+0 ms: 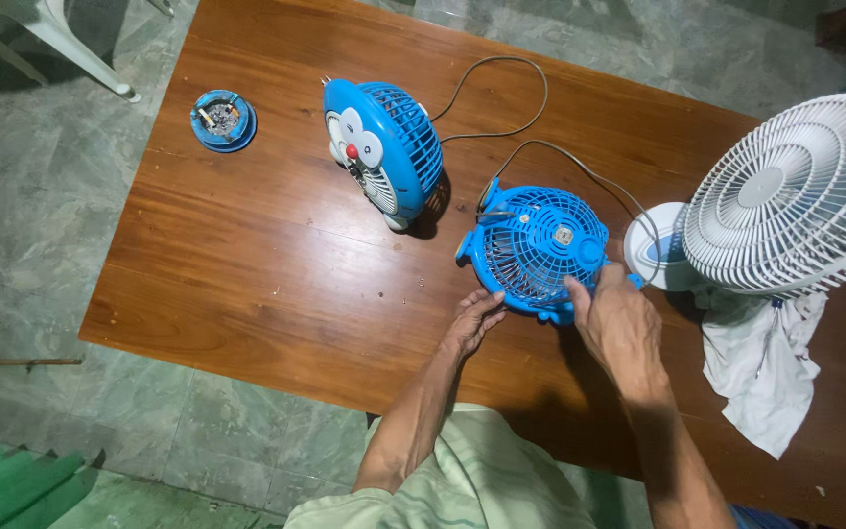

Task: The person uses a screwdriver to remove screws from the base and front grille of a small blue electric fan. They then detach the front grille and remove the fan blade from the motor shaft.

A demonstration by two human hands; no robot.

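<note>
Small fan (pixel 539 247): bright blue, round grille facing up, lying flat right of centre on the brown table (pixel 247 264), black cord trailing up
Left hand (pixel 472 321): fingers loosely spread, tips touching the fan's lower left rim
Right hand (pixel 617 318): fingers curled over the fan's lower right edge, gripping it
Nearby: cartoon-faced blue fan (pixel 381 149) upper centre, white fan (pixel 785 196) right

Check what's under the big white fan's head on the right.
Under the white fan: its white-and-blue base and a crumpled white cloth on the table. The stand is hidden.
</note>
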